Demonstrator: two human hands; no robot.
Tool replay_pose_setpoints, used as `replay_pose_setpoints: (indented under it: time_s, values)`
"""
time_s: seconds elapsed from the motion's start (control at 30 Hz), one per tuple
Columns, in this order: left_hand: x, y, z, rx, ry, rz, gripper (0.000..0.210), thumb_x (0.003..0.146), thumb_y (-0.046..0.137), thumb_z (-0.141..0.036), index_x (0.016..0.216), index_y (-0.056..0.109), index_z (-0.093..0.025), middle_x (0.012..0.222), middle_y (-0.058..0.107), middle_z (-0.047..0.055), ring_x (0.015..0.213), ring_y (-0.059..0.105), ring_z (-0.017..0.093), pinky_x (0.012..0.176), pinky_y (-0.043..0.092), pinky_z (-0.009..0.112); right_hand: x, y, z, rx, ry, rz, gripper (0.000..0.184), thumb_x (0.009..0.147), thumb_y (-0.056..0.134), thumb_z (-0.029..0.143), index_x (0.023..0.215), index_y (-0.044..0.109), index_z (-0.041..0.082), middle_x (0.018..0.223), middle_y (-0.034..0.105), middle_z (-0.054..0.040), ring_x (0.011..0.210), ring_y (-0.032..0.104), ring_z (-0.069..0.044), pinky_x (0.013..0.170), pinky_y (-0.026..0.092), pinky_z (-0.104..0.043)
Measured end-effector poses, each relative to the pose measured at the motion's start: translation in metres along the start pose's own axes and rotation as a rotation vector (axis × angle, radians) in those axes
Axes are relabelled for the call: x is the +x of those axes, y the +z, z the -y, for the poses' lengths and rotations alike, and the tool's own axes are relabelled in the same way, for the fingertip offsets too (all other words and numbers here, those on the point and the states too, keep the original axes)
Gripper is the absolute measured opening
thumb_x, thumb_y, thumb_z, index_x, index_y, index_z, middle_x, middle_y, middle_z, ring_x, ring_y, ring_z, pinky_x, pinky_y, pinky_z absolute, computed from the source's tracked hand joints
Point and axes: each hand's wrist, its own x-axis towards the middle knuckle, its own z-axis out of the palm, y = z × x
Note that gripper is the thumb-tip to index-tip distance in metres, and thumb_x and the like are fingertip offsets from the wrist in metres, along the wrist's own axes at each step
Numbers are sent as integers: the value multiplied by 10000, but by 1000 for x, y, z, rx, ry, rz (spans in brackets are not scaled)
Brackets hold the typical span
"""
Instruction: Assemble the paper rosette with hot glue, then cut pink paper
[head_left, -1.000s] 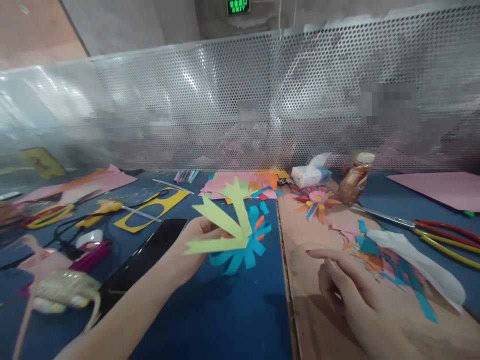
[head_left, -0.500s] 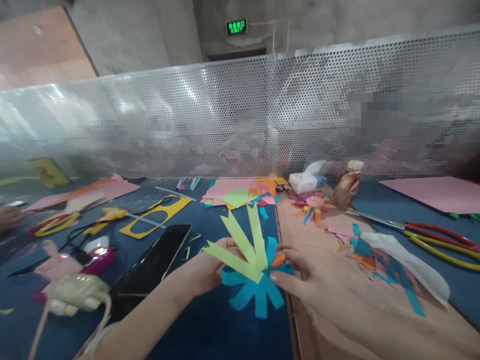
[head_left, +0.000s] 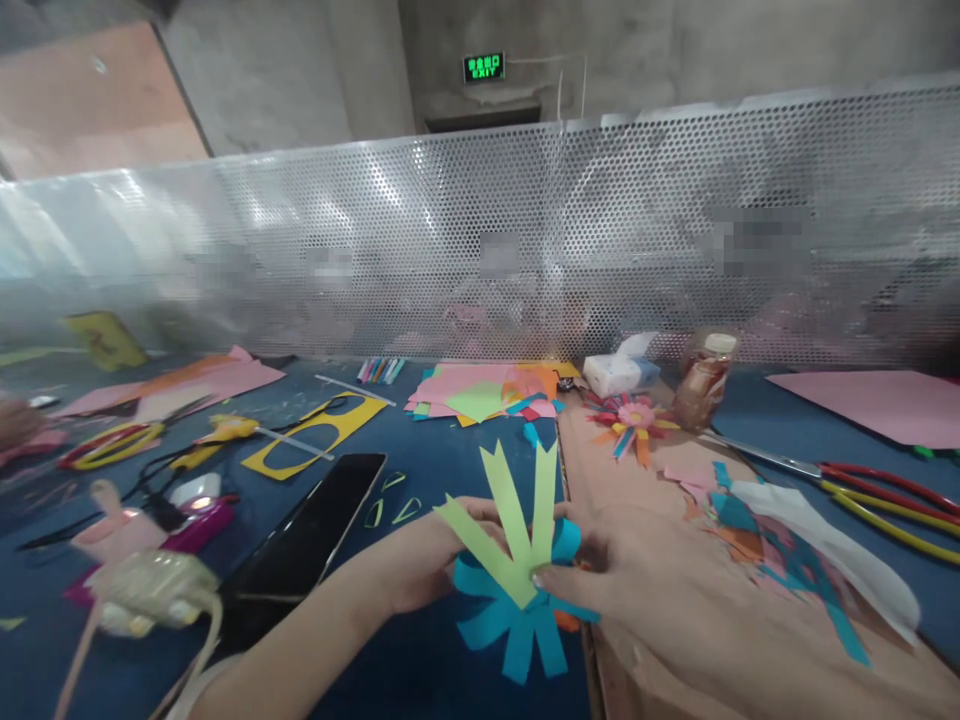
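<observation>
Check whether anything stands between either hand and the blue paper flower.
Yes: the lower ends of the green paper strips lie over the middle of the blue paper flower, under the thumb of the right hand. Nothing visible stands between the left hand and the flower, though that hand's fingertips are partly hidden.
</observation>
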Motion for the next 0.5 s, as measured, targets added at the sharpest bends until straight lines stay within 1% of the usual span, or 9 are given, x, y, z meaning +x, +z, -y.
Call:
replay_pose_setpoints:
  time_s: [0.03, 0.1, 0.17, 0.23, 0.3, 0.33, 0.37, 0.43, 0.5]
  values:
    - [1, 0, 0, -2, 3, 3, 97, 560, 693, -197, 605, 645, -126, 548, 594, 0, 512, 489, 75, 513, 343, 176, -1, -1, 2, 23, 43, 5, 134, 728, 604, 251, 644, 697, 204, 523, 450, 37, 454, 420, -53, 443, 365, -155]
    - [2, 0, -1, -26, -9, -12, 149, 599, 675, -269, 617, 637, -127, 573, 605, 7, 521, 494, 83, 529, 357, 189, -2, -2, 3, 100, 89, 4, 145, 732, 597, 216, 624, 689, 185, 607, 515, 23, 481, 473, -55, 478, 403, -160]
    - [2, -1, -2, -62, -38, -58, 280, 668, 608, -413, 661, 638, -135, 631, 626, 23, 563, 520, 110, 570, 387, 220, -2, -1, 0, 188, 68, 8, 146, 751, 582, 243, 674, 694, 191, 724, 580, 8, 526, 527, -65, 519, 436, -169]
    - [1, -2, -4, -72, -40, -69, 435, 727, 493, -551, 742, 642, -143, 725, 655, 49, 667, 562, 157, 656, 416, 276, -1, 2, -6, 234, 24, -19, 164, 767, 565, 293, 730, 698, 205, 822, 611, -3, 561, 556, -74, 550, 456, -177]
    - [-1, -2, -5, -51, 12, -15, 530, 748, 412, -624, 853, 639, -157, 827, 671, 70, 811, 578, 204, 756, 413, 332, 2, 5, -14, 228, -4, -78, 179, 761, 563, 330, 748, 696, 211, 914, 616, -13, 601, 573, -89, 571, 469, -188]
    - [-3, -2, -4, -32, 41, 16, 547, 749, 403, -637, 915, 630, -168, 882, 673, 75, 885, 572, 221, 806, 400, 355, 3, 6, -16, 228, -29, -123, 175, 746, 572, 335, 732, 692, 209, 949, 611, -16, 630, 582, -100, 583, 476, -193]
    - [-4, -2, -4, -8, 64, 44, 549, 742, 421, -640, 969, 619, -180, 935, 670, 75, 950, 558, 232, 852, 382, 371, 3, 8, -18, 233, -61, -171, 168, 726, 582, 333, 695, 685, 204, 965, 606, -17, 664, 589, -114, 600, 482, -200]
    - [-7, -2, 0, 55, 108, 94, 564, 698, 501, -641, 1014, 610, -187, 1006, 656, 79, 1029, 529, 249, 912, 353, 386, 3, 8, -19, 240, -97, -236, 163, 695, 597, 322, 618, 660, 192, 971, 601, -20, 720, 597, -142, 637, 495, -219]
    - [-8, -2, 4, 112, 167, 137, 603, 646, 551, -660, 1002, 624, -178, 1037, 644, 90, 1055, 518, 265, 936, 342, 391, 1, 6, -16, 212, -69, -250, 171, 693, 595, 317, 596, 650, 187, 971, 602, -25, 706, 595, -150, 645, 503, -245]
